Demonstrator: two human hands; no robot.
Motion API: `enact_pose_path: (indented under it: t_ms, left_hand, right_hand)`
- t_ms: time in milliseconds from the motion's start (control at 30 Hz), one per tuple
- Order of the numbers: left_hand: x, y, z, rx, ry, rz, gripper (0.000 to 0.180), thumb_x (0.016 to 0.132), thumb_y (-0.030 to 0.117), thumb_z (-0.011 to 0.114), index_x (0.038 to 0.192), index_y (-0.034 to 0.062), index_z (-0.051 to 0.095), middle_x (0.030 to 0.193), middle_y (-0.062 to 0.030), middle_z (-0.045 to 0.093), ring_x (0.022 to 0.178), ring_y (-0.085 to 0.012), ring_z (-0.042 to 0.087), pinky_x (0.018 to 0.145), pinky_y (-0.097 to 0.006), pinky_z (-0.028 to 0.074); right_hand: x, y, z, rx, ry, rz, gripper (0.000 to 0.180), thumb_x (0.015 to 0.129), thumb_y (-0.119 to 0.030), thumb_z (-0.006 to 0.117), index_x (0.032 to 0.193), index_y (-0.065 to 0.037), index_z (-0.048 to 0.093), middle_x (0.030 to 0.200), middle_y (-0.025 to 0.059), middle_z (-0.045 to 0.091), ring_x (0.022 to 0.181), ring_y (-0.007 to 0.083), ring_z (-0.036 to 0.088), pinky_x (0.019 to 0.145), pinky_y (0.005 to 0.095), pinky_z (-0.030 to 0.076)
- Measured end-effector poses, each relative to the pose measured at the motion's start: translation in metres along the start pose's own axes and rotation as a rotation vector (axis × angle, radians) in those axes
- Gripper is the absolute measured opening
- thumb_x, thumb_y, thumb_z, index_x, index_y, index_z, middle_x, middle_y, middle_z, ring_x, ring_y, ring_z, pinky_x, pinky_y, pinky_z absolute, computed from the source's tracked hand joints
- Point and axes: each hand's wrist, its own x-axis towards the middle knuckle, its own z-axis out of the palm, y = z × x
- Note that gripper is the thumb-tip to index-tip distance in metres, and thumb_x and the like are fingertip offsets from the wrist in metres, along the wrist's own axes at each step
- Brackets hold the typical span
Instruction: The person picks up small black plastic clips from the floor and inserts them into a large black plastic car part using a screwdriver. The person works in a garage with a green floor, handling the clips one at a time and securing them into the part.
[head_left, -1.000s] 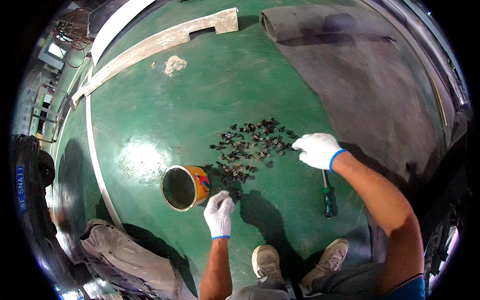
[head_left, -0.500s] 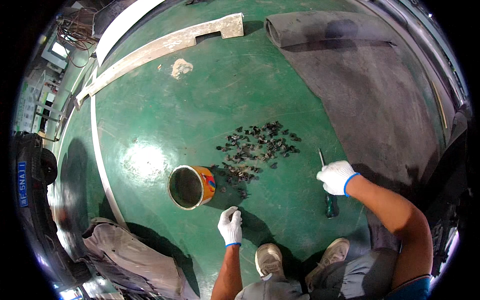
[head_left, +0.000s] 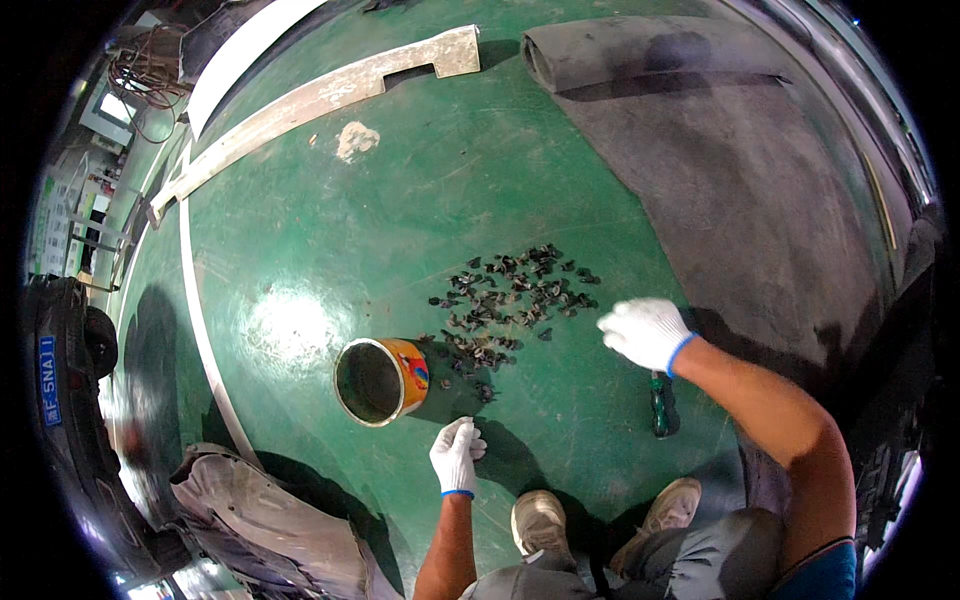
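Currently, gloved right hand (head_left: 645,334), fingers curled, overlaps upper part of green-handled screwdriver (head_left: 661,406), right of centre; long axis runs up-down in frame, handle end toward lower edge. Left hand (head_left: 456,457), lower centre, fingers bunched; cannot tell whether either holds anything. Small black pieces (head_left: 517,292) lie mid-frame.

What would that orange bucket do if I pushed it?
The orange bucket would probably slide, since the green floor looks smooth and shiny. If it tipped over, it might roll, because it's round.
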Motion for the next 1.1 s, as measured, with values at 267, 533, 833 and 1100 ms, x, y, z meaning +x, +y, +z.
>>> enact_pose_path:
  t_ms: [267, 533, 833, 1100]
  left_hand:
    - [0.007, 0.007, -0.003, -0.042, 0.01, -0.108, 0.022, 0.097, 0.021, 0.072, 0.107, 0.0009, 0.072, 0.079, -0.01, 0.072, 0.056, -0.0159, 0.066, 0.05, -0.027, 0.051]
    - [0.005, 0.007, 0.001, 0.004, 0.097, -0.138, 0.025, 0.097, 0.023, 0.073, 0.105, -0.0003, 0.072, 0.078, -0.0112, 0.072, 0.056, -0.0164, 0.067, 0.049, -0.026, 0.05]
    - [0.004, 0.008, 0.006, 0.03, 0.114, -0.143, 0.025, 0.099, 0.024, 0.07, 0.106, 0.0, 0.072, 0.078, -0.011, 0.072, 0.055, -0.0161, 0.067, 0.048, -0.026, 0.05]
    - [0.004, 0.01, 0.007, 0.033, 0.119, -0.122, 0.025, 0.099, 0.024, 0.07, 0.105, 0.0, 0.072, 0.076, -0.0106, 0.072, 0.054, -0.0156, 0.066, 0.047, -0.026, 0.05]
  right_hand:
    - [0.147, -0.041, 0.001, -0.086, 0.205, -0.127, 0.017, 0.092, -0.024, 0.061, 0.094, -0.012, 0.074, 0.099, 0.015, 0.072, 0.095, 0.0345, 0.072, 0.083, 0.049, 0.058]
    - [0.186, -0.047, 0.014, -0.162, 0.108, -0.168, 0.013, 0.087, -0.02, 0.065, 0.091, -0.011, 0.073, 0.1, 0.015, 0.069, 0.097, 0.0344, 0.07, 0.082, 0.049, 0.057]
    - [0.192, -0.048, 0.014, -0.196, 0.084, -0.177, 0.013, 0.085, -0.011, 0.064, 0.091, -0.006, 0.075, 0.102, 0.0169, 0.071, 0.098, 0.0331, 0.072, 0.082, 0.0459, 0.058]
    - [0.189, -0.055, 0.014, -0.195, 0.079, -0.149, 0.014, 0.082, -0.009, 0.068, 0.094, -0.005, 0.075, 0.103, 0.0174, 0.071, 0.101, 0.0328, 0.072, 0.085, 0.0451, 0.058]
